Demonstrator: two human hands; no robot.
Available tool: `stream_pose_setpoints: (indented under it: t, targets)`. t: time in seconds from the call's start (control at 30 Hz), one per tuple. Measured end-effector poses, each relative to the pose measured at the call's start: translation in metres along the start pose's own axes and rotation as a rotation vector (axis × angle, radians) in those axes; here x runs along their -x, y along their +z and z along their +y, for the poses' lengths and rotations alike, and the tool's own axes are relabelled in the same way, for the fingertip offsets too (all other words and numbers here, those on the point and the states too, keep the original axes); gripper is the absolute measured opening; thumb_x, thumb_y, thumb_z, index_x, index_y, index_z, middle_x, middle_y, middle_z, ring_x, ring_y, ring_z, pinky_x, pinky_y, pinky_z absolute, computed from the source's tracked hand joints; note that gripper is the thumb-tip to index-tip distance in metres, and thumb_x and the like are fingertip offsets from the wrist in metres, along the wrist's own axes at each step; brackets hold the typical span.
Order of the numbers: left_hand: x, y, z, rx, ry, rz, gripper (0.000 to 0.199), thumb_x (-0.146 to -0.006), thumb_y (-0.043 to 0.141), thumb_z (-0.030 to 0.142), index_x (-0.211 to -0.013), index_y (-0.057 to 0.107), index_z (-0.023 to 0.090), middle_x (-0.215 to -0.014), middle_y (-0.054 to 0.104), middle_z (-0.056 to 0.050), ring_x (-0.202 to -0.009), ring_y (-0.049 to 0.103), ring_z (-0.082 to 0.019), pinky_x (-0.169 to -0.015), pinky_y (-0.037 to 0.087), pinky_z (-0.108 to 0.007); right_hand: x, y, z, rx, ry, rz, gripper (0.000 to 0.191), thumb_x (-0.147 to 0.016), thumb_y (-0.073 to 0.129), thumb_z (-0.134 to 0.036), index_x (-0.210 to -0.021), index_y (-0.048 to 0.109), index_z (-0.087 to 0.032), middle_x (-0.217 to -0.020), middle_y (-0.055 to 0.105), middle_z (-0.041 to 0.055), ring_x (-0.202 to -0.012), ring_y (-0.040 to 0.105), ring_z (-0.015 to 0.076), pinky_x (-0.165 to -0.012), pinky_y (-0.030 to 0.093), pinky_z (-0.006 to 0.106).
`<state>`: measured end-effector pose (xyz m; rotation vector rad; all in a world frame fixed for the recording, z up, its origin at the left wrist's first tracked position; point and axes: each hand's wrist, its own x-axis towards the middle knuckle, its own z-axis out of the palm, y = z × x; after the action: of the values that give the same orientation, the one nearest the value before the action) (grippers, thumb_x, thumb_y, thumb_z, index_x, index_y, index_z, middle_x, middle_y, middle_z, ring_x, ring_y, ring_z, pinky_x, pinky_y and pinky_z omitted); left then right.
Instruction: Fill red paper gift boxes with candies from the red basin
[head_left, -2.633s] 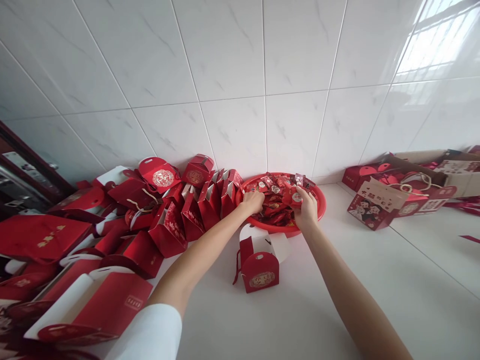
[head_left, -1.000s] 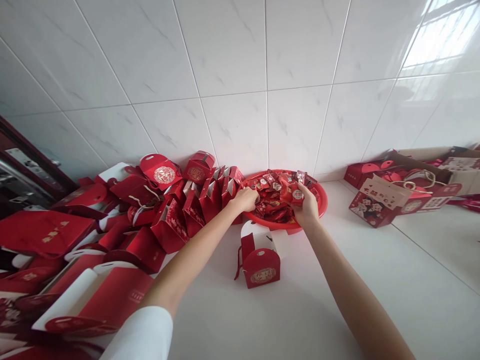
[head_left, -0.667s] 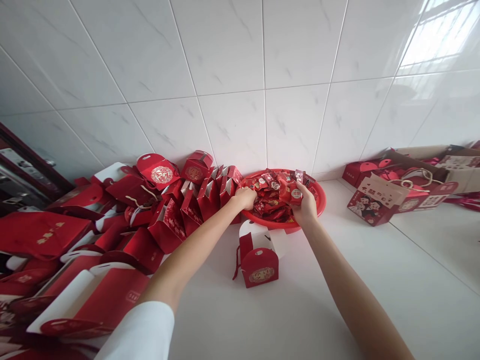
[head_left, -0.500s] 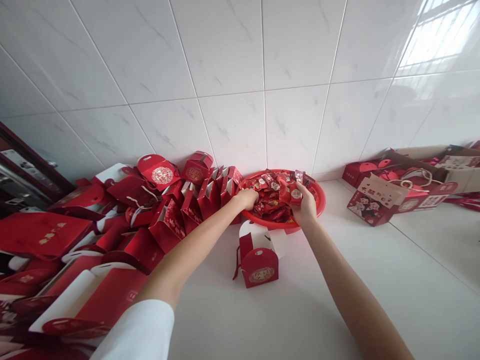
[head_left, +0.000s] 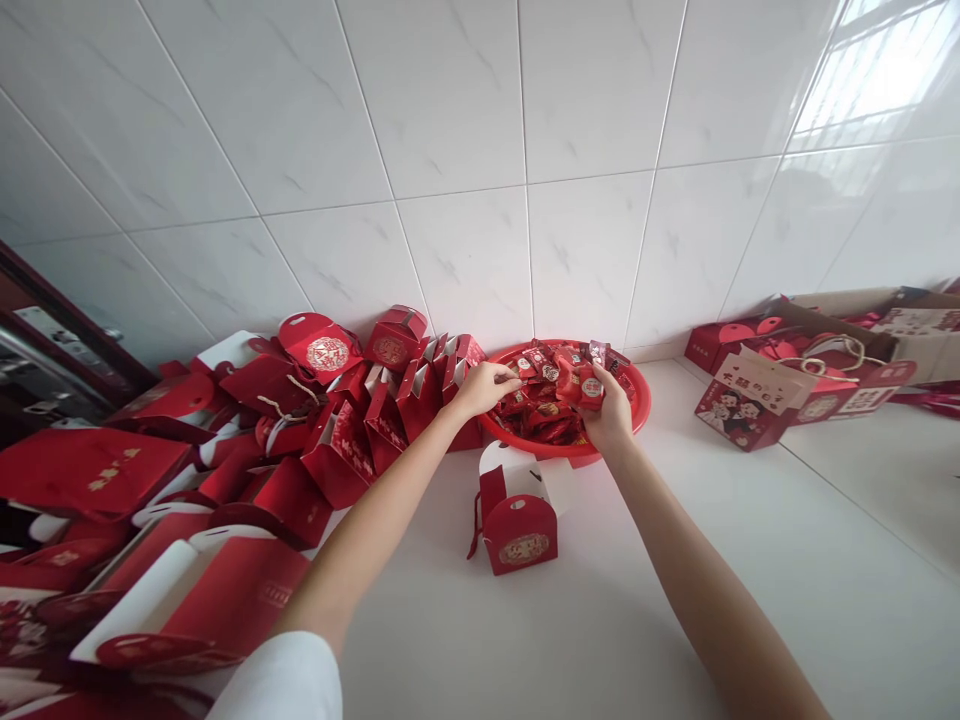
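A round red basin (head_left: 641, 400) holds a heap of red-wrapped candies (head_left: 546, 410). Over its left rim is my left hand (head_left: 480, 390), its thumb and fingers drawn together in a pinch; anything between the fingertips is too small to make out. My right hand (head_left: 611, 412) is closed around several wrapped candies (head_left: 591, 388) at the basin's right side. Just in front of the basin stands a small red gift box (head_left: 520, 535) with a gold emblem, its top open and white inside, and a dark red cord at its left.
Many red gift boxes (head_left: 337, 450) crowd the left of the white counter (head_left: 450, 640). To the right stand a printed gift bag (head_left: 750, 400) and a carton (head_left: 832, 310) among more red packaging. A tiled wall (head_left: 465, 260) rises behind the basin.
My left hand has lifted out of the candies and shifted slightly left and up to the basin's rim. My right hand keeps its hold and has barely moved.
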<state>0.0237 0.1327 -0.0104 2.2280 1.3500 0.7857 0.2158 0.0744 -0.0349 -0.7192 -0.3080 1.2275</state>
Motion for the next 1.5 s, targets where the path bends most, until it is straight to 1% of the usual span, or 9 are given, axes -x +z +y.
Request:
stream_pose_setpoints:
  t: [0.1,0.23,0.4,0.57,0.73,0.97,1.2,1.37,1.5]
  targets:
    - [0.004,0.0,-0.004,0.205,-0.041,0.058,0.017,-0.084,0.064,0.03,-0.084,0.073,0.016,-0.089,0.077,-0.007,-0.086,0.07,-0.021,-0.084,0.054,-0.033,0.0,0.0,0.0,0.005,0.002,-0.006,0.006,-0.072,0.073,-0.026,-0.075,0.068,-0.023,-0.074,0.074,-0.0034,-0.069,0.072,0.0164,-0.051,0.059,0.024]
    - [0.008,0.004,-0.004,0.3,-0.054,0.1,0.018,-0.085,0.065,0.032,-0.084,0.071,0.015,-0.086,0.075,-0.006,-0.084,0.069,-0.019,-0.084,0.054,-0.032,-0.001,-0.001,0.001,0.015,0.004,-0.021,0.006,-0.072,0.073,-0.025,-0.075,0.069,-0.023,-0.073,0.074,-0.0034,-0.068,0.072,0.0168,-0.049,0.058,0.024]
    - [0.011,0.01,-0.002,0.415,-0.108,0.109,0.021,-0.089,0.059,0.029,-0.101,0.07,0.015,-0.096,0.075,-0.007,-0.085,0.069,-0.02,-0.076,0.058,-0.032,-0.003,-0.003,0.002,0.026,0.01,-0.078,0.01,-0.07,0.075,-0.027,-0.077,0.068,-0.023,-0.072,0.073,-0.0047,-0.067,0.071,0.0166,-0.054,0.061,0.027]
    - [0.012,0.018,-0.008,0.392,-0.101,0.122,0.028,-0.089,0.059,0.02,-0.114,0.069,0.016,-0.114,0.073,-0.01,-0.104,0.068,-0.022,-0.094,0.056,-0.038,-0.002,-0.003,0.002,0.07,0.016,-0.162,0.015,-0.071,0.077,-0.032,-0.081,0.069,-0.023,-0.079,0.075,-0.0026,-0.077,0.073,0.0194,-0.062,0.063,0.031]
    - [0.015,0.021,-0.012,0.417,-0.081,0.099,0.035,-0.085,0.062,0.014,-0.119,0.067,0.015,-0.132,0.064,-0.014,-0.121,0.062,-0.027,-0.103,0.051,-0.043,-0.001,-0.002,0.001,0.082,0.016,-0.201,0.02,-0.066,0.082,-0.032,-0.079,0.069,-0.024,-0.08,0.075,-0.0022,-0.08,0.073,0.0201,-0.064,0.064,0.032]
    - [0.02,0.021,-0.012,0.42,-0.01,0.102,0.042,-0.082,0.063,0.009,-0.123,0.066,0.016,-0.133,0.064,-0.013,-0.127,0.058,-0.025,-0.112,0.043,-0.042,0.0,-0.003,0.001,0.108,0.007,-0.209,0.019,-0.067,0.081,-0.033,-0.08,0.07,-0.025,-0.084,0.077,-0.0007,-0.082,0.073,0.0224,-0.062,0.064,0.034]
    - [0.024,0.025,-0.01,0.414,-0.036,0.14,0.04,-0.081,0.062,0.011,-0.12,0.068,0.017,-0.129,0.067,-0.011,-0.119,0.063,-0.025,-0.102,0.051,-0.04,0.002,-0.001,-0.001,0.09,0.035,-0.193,0.01,-0.074,0.076,-0.029,-0.081,0.071,-0.023,-0.082,0.076,-0.0016,-0.08,0.073,0.0197,-0.068,0.064,0.033]
    - [0.026,0.029,-0.005,0.464,-0.081,0.184,0.032,-0.084,0.062,0.018,-0.114,0.071,0.017,-0.117,0.072,-0.009,-0.107,0.067,-0.024,-0.095,0.054,-0.038,0.007,0.001,-0.004,0.114,0.073,-0.315,0.015,-0.077,0.074,-0.035,-0.085,0.072,-0.023,-0.09,0.078,0.002,-0.088,0.073,0.0225,-0.072,0.063,0.035]
    - [0.028,0.031,-0.007,0.557,-0.079,0.257,0.034,-0.085,0.061,0.026,-0.117,0.067,0.016,-0.111,0.072,-0.009,-0.1,0.068,-0.023,-0.089,0.056,-0.036,0.009,-0.001,-0.005,0.144,0.099,-0.419,0.018,-0.078,0.073,-0.037,-0.089,0.074,-0.022,-0.094,0.078,0.0022,-0.087,0.073,0.0211,-0.069,0.062,0.031]
